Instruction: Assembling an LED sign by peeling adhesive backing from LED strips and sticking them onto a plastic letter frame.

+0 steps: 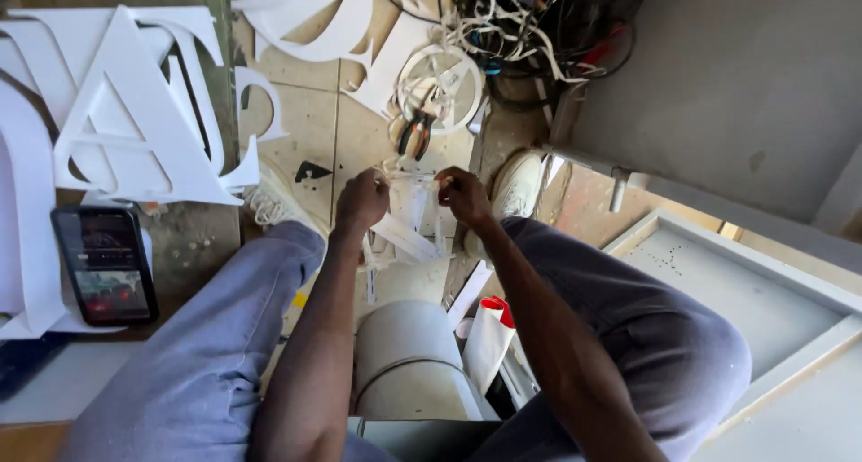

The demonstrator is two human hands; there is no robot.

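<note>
Where our knees spread apart, a pale grey cylinder stands on the floor just below our forearms, with a white roll with a red end beside it. Above it our left hand and right hand are both closed, each pinching one side of a small white piece with strips held between them over the tiles. We judge the work on this piece to be midway; how its parts join is too small to tell. To the left a phone lies lit beside large white cut-out letters. Farther off, pliers rest untouched by a white ring, and beyond them a tangle of cables.
</note>
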